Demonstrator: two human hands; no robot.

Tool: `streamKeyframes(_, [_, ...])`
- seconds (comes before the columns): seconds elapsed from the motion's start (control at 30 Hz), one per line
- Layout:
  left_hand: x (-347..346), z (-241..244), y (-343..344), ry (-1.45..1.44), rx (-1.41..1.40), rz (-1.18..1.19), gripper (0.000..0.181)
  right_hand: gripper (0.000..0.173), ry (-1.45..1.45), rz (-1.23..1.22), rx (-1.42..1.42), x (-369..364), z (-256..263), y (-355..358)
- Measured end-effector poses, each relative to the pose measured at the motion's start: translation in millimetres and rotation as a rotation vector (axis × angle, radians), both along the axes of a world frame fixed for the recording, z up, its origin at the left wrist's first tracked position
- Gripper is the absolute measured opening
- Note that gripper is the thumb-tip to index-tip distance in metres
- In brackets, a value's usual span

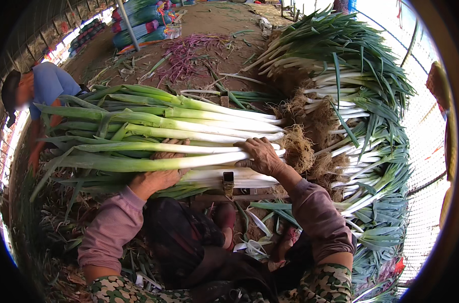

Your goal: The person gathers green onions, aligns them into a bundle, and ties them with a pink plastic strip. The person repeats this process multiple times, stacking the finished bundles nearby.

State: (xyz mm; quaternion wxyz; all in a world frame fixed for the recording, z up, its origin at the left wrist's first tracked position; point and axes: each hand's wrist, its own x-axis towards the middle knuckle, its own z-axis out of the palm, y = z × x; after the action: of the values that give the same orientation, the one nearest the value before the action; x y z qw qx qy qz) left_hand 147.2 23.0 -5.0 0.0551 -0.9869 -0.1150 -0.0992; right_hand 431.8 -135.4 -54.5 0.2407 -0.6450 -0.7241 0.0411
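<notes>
A thick bundle of long green onions (214, 125) lies crosswise before me, with leaves to the left and white, rooted ends to the right. Two stalks (199, 161) lie nearest on top, passing over my left hand (159, 178), whose fingers curl up behind them at mid-length. My right hand (261, 156) grips the white ends of these stalks, thumb on the near side. Shaggy brown roots (297, 147) hang just past my right fingers. A low frame supports the bundle; its hollow square metal post (228, 180) sticks up at the near side.
More green onions (381, 159) are heaped along the right, roots inward. At far left a person in a blue shirt (57, 81) bends down. Purple bands (191, 53) lie on the dirt floor ahead. Wrapped bundles (142, 22) are stacked by a pole (128, 24). Leaf scraps (256, 246) lie near my feet.
</notes>
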Motion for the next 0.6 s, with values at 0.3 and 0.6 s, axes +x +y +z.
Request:
streamKeyframes(0.3, [-25, 47, 8, 0.235, -0.287, -0.018, 0.078, 0.055, -0.124, -0.238, -0.006, -6, -15, -17])
streamKeyframes(0.6, [-27, 43, -79, 0.001, -0.1, -0.103, 0.07, 0.062, -0.169, -0.276, -0.032, -4, -21, -24])
